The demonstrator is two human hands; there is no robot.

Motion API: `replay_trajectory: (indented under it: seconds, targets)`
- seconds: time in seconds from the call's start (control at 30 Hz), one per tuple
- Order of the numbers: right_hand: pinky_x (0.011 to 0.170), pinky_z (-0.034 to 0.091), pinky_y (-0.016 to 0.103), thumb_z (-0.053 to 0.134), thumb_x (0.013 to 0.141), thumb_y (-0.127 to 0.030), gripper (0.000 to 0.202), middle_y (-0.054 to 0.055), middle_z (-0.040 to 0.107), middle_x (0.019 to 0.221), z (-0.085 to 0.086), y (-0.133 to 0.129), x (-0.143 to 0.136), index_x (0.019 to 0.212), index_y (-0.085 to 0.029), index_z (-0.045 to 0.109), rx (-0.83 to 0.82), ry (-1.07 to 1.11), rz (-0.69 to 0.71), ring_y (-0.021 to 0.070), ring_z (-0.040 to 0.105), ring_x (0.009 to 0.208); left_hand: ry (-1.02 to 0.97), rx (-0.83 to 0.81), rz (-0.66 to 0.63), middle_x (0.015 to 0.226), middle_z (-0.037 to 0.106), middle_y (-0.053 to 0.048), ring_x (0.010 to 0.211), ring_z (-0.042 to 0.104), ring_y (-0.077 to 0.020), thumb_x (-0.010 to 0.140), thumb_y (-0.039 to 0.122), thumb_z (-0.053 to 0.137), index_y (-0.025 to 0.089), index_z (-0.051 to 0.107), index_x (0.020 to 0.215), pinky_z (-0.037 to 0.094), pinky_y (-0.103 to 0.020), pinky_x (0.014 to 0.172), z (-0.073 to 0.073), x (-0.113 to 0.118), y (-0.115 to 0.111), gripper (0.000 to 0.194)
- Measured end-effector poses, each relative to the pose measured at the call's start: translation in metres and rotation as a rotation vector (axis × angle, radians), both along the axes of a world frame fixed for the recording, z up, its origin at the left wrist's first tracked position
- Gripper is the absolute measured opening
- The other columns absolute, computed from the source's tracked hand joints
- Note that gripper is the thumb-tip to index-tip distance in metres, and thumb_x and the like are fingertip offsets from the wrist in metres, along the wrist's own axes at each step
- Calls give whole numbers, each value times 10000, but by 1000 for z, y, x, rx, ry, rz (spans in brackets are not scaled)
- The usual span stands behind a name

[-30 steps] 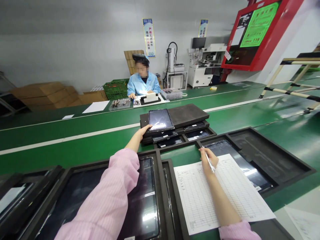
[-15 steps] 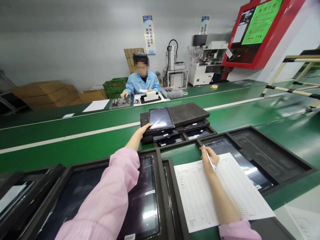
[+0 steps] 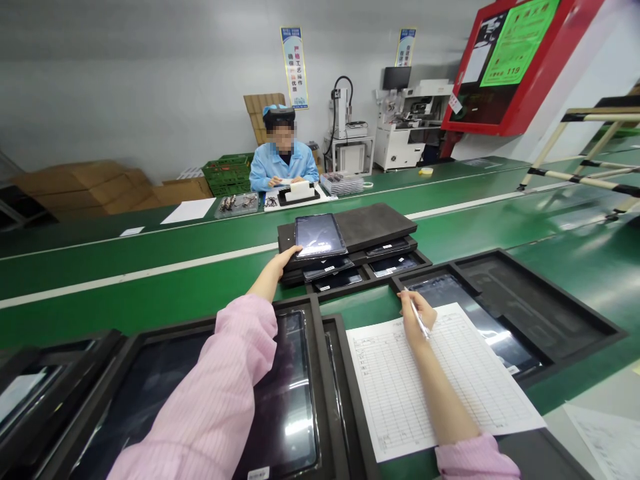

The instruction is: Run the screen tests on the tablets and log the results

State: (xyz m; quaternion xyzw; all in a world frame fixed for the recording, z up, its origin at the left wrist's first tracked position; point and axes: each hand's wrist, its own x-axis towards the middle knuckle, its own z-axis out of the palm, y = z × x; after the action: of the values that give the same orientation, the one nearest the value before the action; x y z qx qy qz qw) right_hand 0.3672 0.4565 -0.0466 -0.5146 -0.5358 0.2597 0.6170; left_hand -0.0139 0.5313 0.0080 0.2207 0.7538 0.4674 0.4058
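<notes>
My left hand (image 3: 281, 263) reaches forward to a tablet screen (image 3: 320, 235) on top of a stack of black foam trays (image 3: 375, 227). Its thumb lies at the screen's near left corner; the other fingers are mostly hidden by the edge. In my right hand (image 3: 417, 317) is a white pen (image 3: 419, 315), gripped between the fingers. That hand rests on a printed form sheet (image 3: 390, 400) with a table grid and a few handwritten marks. Under my left sleeve lies a foam tray with large dark screens (image 3: 285, 393).
At right, an open foam tray (image 3: 545, 310) holds one screen (image 3: 475, 320) beside a bare recess. More trays (image 3: 75, 393) stand at left. Across the green bench (image 3: 150, 293), a co-worker in blue (image 3: 285, 167) sits behind a parts tray (image 3: 237, 205). A pipe rack (image 3: 585, 147) stands right.
The co-worker's hand has moved from the parts tray to the white piece in front of them. My hands keep the same hold; the view has shifted slightly.
</notes>
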Motion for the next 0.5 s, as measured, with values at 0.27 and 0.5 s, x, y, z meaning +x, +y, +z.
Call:
replay_trajectory:
  seconds: [0.27, 0.5]
  targets:
    - [507, 405, 286, 577, 867, -736, 585, 1, 536, 524, 1, -2, 0, 786, -174, 717, 9, 5, -1, 197, 521, 504, -32, -38, -12, 1105, 692, -97, 987, 673, -225, 955, 507, 632, 151, 661, 1122, 571, -435, 894, 0, -7, 3, 395]
    - [518, 409, 287, 572, 876, -731, 579, -2, 532, 519, 2, -2, 1, 781, -178, 713, 5, -10, 0, 200, 533, 510, 18, -36, -11, 1073, 698, -97, 963, 675, -222, 951, 517, 633, 147, 666, 1104, 572, -431, 883, 0, -2, 3, 402]
